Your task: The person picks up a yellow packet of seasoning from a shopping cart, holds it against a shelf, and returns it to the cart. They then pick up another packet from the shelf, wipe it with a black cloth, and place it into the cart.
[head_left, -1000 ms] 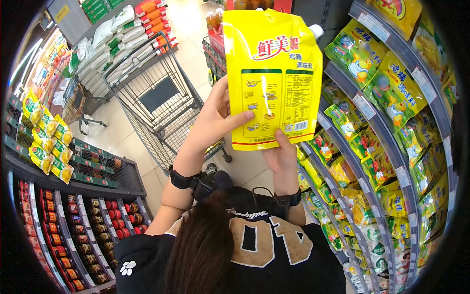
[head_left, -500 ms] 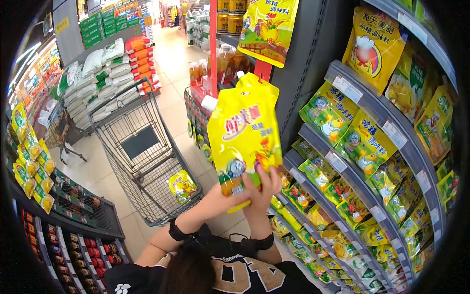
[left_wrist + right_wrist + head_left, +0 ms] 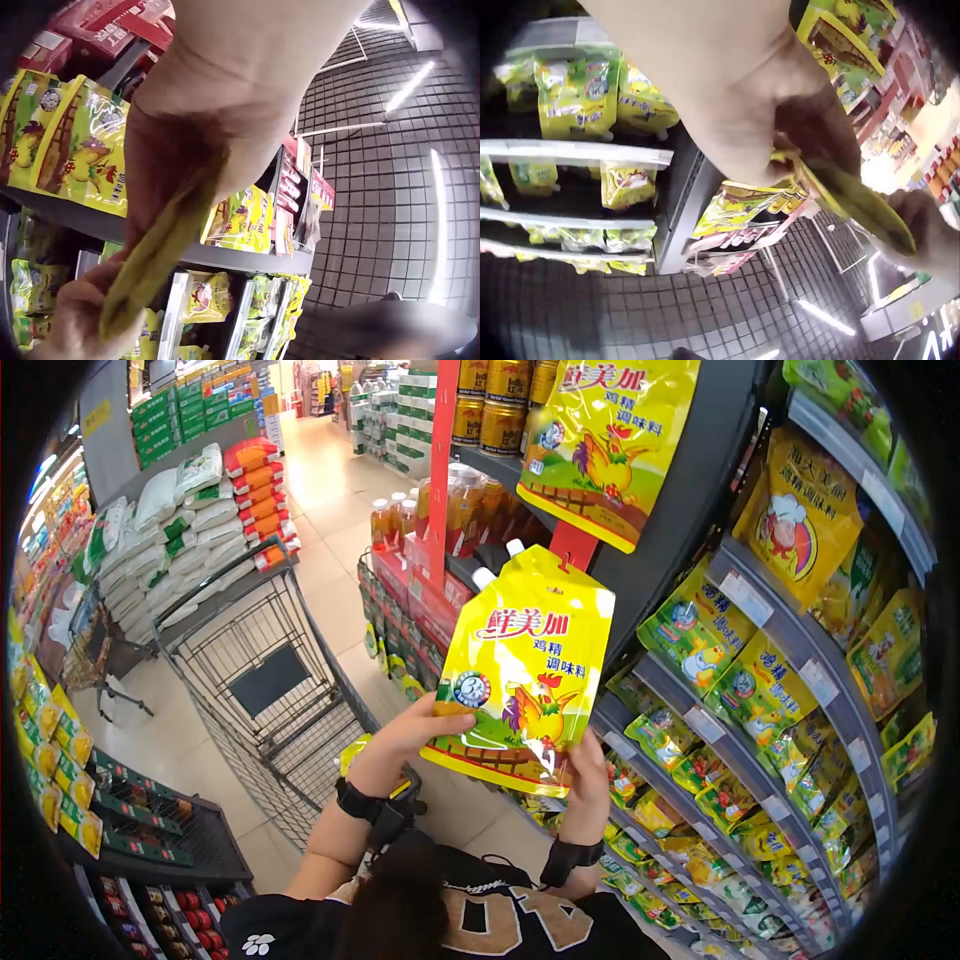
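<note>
A yellow seasoning pouch (image 3: pixel 525 670) with a white spout is held up before the chest, its printed front with a rooster facing the head camera. My left hand (image 3: pixel 415 728) grips its lower left edge, thumb lying on the front. The lower right corner is pinched by my right hand (image 3: pixel 588 768), whose other fingers are hidden behind the pouch. In the left wrist view the pouch (image 3: pixel 161 251) appears edge-on between both hands, and likewise the pouch (image 3: pixel 862 210) in the right wrist view. Just behind it, the top of another spouted pouch (image 3: pixel 548 563) hangs on a red strip.
A wire shopping cart (image 3: pixel 270 680) stands at left, with a yellow packet (image 3: pixel 352 753) in it. Shelves of seasoning packets (image 3: pixel 770 680) curve along the right. A larger pouch (image 3: pixel 612 445) hangs on the rack ahead. Stacked white sacks (image 3: pixel 170 510) stand farther back.
The pouch has been turned from its text-covered back to its rooster front. Both hands have shifted their hold to the lower edges. The view has swung toward the hanging rack.
</note>
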Tool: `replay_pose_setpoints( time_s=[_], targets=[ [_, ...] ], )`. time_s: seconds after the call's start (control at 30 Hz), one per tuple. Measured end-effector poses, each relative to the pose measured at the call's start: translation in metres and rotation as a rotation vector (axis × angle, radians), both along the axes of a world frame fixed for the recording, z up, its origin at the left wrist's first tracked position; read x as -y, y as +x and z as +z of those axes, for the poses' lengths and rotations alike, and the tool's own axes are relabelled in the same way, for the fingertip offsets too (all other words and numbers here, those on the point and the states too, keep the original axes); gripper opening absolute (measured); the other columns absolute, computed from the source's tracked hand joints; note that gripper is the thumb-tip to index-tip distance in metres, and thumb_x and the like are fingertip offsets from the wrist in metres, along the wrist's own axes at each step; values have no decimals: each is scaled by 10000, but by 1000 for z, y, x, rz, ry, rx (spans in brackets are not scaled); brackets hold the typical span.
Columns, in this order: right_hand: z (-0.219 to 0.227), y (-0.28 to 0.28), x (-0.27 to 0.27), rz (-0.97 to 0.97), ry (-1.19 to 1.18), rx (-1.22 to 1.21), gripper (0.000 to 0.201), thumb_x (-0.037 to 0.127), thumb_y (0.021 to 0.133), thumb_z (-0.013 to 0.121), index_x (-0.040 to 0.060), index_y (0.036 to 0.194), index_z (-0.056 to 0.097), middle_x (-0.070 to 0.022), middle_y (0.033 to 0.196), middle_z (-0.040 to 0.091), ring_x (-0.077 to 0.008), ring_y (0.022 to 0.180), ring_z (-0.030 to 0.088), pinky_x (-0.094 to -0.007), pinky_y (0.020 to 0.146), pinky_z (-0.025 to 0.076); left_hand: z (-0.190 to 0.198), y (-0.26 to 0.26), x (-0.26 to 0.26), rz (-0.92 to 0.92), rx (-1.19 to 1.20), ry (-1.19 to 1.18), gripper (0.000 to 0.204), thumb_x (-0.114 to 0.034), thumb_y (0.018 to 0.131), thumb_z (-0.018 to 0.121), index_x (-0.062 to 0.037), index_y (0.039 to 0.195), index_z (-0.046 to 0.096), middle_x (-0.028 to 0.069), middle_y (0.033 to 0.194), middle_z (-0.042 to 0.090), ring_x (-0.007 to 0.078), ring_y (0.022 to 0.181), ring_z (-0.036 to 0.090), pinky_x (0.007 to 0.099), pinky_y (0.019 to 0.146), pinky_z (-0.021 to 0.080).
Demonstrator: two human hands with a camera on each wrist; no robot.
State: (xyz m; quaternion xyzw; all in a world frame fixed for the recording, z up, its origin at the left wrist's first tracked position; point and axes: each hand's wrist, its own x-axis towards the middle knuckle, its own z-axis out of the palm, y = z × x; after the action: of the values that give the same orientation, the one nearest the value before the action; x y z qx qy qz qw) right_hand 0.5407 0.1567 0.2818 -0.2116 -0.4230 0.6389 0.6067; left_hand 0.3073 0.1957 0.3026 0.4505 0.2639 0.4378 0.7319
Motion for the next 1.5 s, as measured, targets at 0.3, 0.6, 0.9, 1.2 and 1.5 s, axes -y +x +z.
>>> replay_pose_setpoints(
  time_s=[0.3,0.6,0.9,1.2,1.5],
  targets=[
    [26,-30,-41,-587,43,358,377,45,853,417,-8,1218,342,-85,1160,450,-152,1046,441,-277,888,336,27,12,-96,11,-199,379,400,-99,767,600,-4,1120,438,32,1032,532,106,935,489,260,831,386],
    [31,-46,-97,-569,160,493,375,106,886,386,-13,1235,317,-89,1181,419,-152,1089,390,-271,918,290,4,11,-152,77,19,333,339,-110,787,590,-14,1081,452,33,1004,541,103,900,505,246,793,398],
    [47,-50,-104,-690,206,469,358,99,888,376,-4,1228,327,-92,1177,421,-155,1067,411,-278,906,310,23,19,-168,73,5,339,300,-109,792,583,-15,1055,472,27,965,556,96,875,513,240,773,405],
    [9,-58,-88,-598,44,376,370,85,884,380,-15,1233,307,-104,1195,415,-164,1084,407,-280,921,300,-6,5,-147,24,-41,207,364,-134,777,610,-5,1084,463,35,980,562,102,878,524,241,777,408],
    [20,-50,-92,-660,209,470,394,103,891,384,11,1263,293,-88,1224,409,-156,1097,409,-285,911,320,17,5,-141,67,-31,346,335,-121,785,597,-12,1073,464,32,991,553,100,894,511,244,786,402]
  ],
)
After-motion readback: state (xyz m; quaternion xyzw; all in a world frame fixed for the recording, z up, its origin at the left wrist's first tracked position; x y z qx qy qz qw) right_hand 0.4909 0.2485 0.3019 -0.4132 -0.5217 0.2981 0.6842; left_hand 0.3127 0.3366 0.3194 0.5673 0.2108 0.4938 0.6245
